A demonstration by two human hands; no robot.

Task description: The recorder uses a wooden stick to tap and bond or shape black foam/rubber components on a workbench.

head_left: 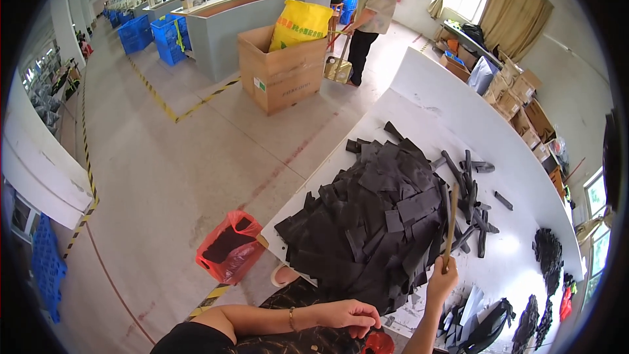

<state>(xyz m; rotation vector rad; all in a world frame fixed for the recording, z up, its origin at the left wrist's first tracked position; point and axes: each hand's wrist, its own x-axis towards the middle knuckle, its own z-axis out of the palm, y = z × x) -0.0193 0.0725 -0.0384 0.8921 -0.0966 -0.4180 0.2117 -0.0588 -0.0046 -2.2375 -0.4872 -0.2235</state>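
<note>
Right hand (442,280) clamped on wooden stick (451,224) at right side of black strip pile (370,213) on tabletop (419,124), left hand (352,316) loosely curled at pile's near side, can't tell if gripping, rolls (466,187) right of pile look separated, bulk seems left

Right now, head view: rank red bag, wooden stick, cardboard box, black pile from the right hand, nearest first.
1. Wooden stick: held in the right hand.
2. Black pile: on the table, just left.
3. Red bag: left, past the table's edge.
4. Cardboard box: ahead-left, on the floor.
</note>
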